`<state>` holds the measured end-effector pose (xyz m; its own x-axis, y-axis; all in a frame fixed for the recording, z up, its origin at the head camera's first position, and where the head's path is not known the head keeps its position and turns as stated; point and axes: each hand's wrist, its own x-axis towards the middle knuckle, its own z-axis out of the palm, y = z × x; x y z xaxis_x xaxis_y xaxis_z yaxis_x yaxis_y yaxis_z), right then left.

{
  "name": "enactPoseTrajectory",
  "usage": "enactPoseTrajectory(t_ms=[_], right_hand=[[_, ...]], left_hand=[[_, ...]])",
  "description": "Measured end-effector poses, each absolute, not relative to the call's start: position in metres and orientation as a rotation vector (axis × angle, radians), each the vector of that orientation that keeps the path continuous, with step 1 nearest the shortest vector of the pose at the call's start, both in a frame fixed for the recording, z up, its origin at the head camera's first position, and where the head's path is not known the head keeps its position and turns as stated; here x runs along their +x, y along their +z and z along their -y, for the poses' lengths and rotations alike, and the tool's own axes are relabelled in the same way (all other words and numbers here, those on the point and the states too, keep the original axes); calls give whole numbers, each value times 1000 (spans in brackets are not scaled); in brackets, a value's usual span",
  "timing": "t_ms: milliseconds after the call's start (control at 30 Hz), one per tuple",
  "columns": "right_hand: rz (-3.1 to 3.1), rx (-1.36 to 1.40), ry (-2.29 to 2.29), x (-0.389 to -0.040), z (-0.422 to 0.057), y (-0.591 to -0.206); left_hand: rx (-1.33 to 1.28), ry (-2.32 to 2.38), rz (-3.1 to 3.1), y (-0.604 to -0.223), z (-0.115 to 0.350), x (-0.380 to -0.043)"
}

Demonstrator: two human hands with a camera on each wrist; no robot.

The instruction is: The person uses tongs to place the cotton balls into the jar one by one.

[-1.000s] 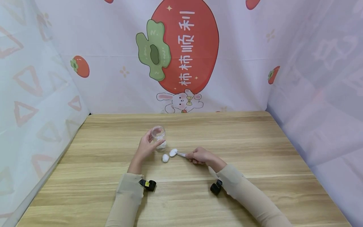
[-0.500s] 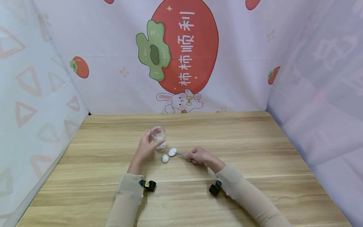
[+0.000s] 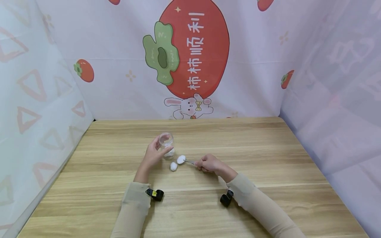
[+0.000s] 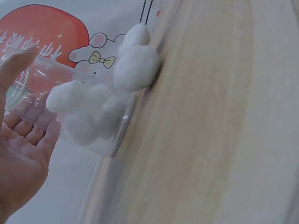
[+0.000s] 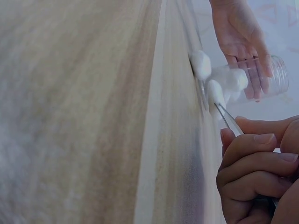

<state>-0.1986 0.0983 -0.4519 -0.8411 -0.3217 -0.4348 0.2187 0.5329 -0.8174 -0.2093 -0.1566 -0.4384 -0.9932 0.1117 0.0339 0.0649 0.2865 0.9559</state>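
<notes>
My left hand (image 3: 153,155) holds a clear jar (image 3: 166,142) upright on the table, thumb on one side and fingers on the other. Several white cotton balls (image 4: 86,112) lie in the bottom of this uncapped jar. My right hand (image 3: 209,163) grips metal tweezers (image 3: 190,162), fingers curled round them. Their tips meet a cotton ball (image 3: 181,159) just right of the jar; in the right wrist view the tips (image 5: 219,105) press into its side. A second loose cotton ball (image 3: 174,166) sits on the table in front of the jar, near the first.
The wooden table (image 3: 253,142) reaches a printed cloth (image 3: 253,89) at the back. More cloth hangs along the left and right sides. A small black wrist camera (image 3: 157,195) sits on the left sleeve, another camera (image 3: 227,198) on the right.
The tweezers' arms look closer together at the cotton ball than a second ago, and that ball has shifted very slightly left. The left hand and jar have stayed put.
</notes>
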Motion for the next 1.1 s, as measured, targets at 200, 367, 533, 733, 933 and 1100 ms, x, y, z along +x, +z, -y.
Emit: enactPoseTrajectory(t_ms=[200, 367, 533, 733, 933, 1100], right_hand=[[-2226, -115, -1294, -197, -99, -448], [-2270, -145, -1280, -196, -99, -442], [-2300, -139, -1285, -196, -98, -434], [-2314, -91, -1289, -196, -97, -428], [-2339, -126, -1291, -197, -98, -423], [-2341, -159, -1303, -197, -98, -421]], left_hand=[[156, 1829, -2488, -421, 153, -200], [192, 1866, -2493, -438, 156, -209], [190, 1879, -2481, -437, 156, -208], [164, 1850, -2476, -420, 152, -198], [164, 1858, -2473, -421, 153, -199], [175, 1864, -2473, -421, 153, -199]])
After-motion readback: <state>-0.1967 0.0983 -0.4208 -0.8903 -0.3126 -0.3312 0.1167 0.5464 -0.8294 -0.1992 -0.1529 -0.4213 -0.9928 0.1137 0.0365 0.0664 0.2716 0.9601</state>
